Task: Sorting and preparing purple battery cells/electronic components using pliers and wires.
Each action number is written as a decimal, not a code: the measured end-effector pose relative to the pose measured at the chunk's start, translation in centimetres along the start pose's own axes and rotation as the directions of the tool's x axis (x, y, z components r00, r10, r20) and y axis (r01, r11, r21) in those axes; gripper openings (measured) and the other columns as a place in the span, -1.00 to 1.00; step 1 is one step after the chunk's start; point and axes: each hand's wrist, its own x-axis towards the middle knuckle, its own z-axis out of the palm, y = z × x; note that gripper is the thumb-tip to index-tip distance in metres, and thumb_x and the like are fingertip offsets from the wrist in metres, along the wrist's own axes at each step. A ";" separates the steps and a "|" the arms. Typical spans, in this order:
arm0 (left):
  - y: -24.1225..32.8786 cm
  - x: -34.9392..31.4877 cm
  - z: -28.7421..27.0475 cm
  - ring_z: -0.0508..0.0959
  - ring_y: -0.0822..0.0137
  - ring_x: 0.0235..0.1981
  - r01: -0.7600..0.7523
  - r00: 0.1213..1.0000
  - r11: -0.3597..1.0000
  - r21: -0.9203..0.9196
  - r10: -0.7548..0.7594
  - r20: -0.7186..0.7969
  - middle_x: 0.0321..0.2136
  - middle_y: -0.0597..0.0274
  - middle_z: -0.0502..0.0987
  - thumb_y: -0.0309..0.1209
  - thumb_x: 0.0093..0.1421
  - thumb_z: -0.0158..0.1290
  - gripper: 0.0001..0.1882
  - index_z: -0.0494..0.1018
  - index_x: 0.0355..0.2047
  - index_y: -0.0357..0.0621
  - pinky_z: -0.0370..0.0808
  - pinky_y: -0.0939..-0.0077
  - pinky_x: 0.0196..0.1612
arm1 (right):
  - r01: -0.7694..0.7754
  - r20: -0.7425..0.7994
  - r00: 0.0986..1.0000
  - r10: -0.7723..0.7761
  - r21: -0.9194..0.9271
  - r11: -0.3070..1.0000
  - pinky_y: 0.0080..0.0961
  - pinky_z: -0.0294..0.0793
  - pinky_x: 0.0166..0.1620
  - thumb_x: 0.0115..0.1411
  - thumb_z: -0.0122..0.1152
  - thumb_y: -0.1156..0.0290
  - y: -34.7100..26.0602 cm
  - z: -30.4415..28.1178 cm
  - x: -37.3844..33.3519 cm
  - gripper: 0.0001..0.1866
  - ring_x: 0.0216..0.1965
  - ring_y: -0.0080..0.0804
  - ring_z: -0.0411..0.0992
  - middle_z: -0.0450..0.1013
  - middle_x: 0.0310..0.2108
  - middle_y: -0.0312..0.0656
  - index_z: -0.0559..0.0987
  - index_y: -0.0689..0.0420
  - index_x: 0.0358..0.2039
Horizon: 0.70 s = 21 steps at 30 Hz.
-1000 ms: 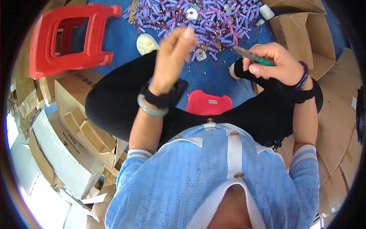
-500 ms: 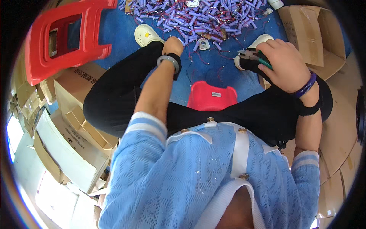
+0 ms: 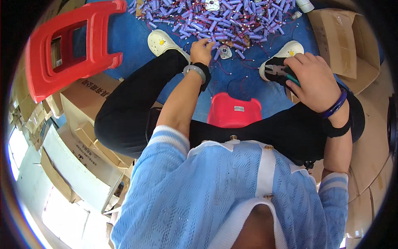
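Note:
A heap of purple cylindrical battery cells (image 3: 232, 25) with thin red wires and small white connectors lies on the blue floor in front of me. My left hand (image 3: 202, 53) is at the heap's near edge, its fingertips closed around a purple battery cell that is mostly hidden by them. To the right, my right hand (image 3: 313, 81) grips green-handled pliers (image 3: 277, 69), raised above my right shoe. The metal jaws point left, away from the heap, and touch no cell.
A small red stool (image 3: 234, 110) stands between my legs. At the left lies a larger red stool (image 3: 95, 41) on its side, near cardboard boxes (image 3: 85, 97). An open carton (image 3: 340, 45) stands at the right. Cream clogs (image 3: 159, 41) flank the heap.
My left hand has moved right and slightly forward along the heap's edge, and its fingers now extend to a cell. The right hand still holds the pliers, a little lower in view.

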 end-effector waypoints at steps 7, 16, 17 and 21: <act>12.3 -3.3 -6.9 0.47 0.51 -0.45 -0.257 0.918 0.838 -0.481 0.368 0.150 -0.45 0.29 0.55 -0.34 0.13 0.10 -0.74 0.51 -0.23 -0.25 0.39 0.63 -0.39 | -0.056 -0.202 0.978 0.044 -0.052 0.997 -0.28 0.31 -0.23 -0.09 0.26 0.37 -0.6 0.2 0.8 -0.70 -0.27 -0.20 0.38 0.41 -0.39 -0.19 0.46 0.11 -0.30; 21.0 -10.6 -14.1 0.34 0.64 -0.64 -0.125 0.861 0.863 -0.490 0.339 0.378 -0.56 0.39 0.45 -0.36 0.06 0.15 -0.78 0.52 -0.32 -0.24 0.25 0.72 -0.60 | 0.281 -0.450 0.892 -0.055 0.454 0.845 -0.38 0.41 -0.28 -0.07 0.25 0.53 -2.5 -0.3 1.5 -0.71 -0.32 -0.12 0.43 0.39 -0.41 -0.07 0.42 0.21 -0.30; 21.0 -11.0 -14.5 0.34 0.64 -0.64 -0.130 0.861 0.862 -0.489 0.342 0.375 -0.56 0.39 0.45 -0.36 0.06 0.15 -0.78 0.52 -0.32 -0.24 0.25 0.72 -0.60 | 0.284 -0.454 0.889 -0.056 0.451 0.846 -0.38 0.41 -0.28 -0.07 0.25 0.53 -2.6 -0.3 1.4 -0.71 -0.32 -0.12 0.43 0.39 -0.41 -0.07 0.42 0.21 -0.30; 21.1 -12.8 -16.3 0.38 0.56 -0.50 -0.113 0.727 0.882 -0.458 0.388 0.567 -0.59 0.33 0.41 -0.44 0.13 -0.01 -0.81 0.43 -0.27 -0.29 0.33 0.60 -0.38 | 0.325 -0.424 0.901 -0.092 0.519 0.790 -0.39 0.42 -0.31 -0.07 0.26 0.51 -2.8 0.1 1.3 -0.70 -0.35 -0.12 0.43 0.41 -0.40 -0.05 0.43 0.22 -0.29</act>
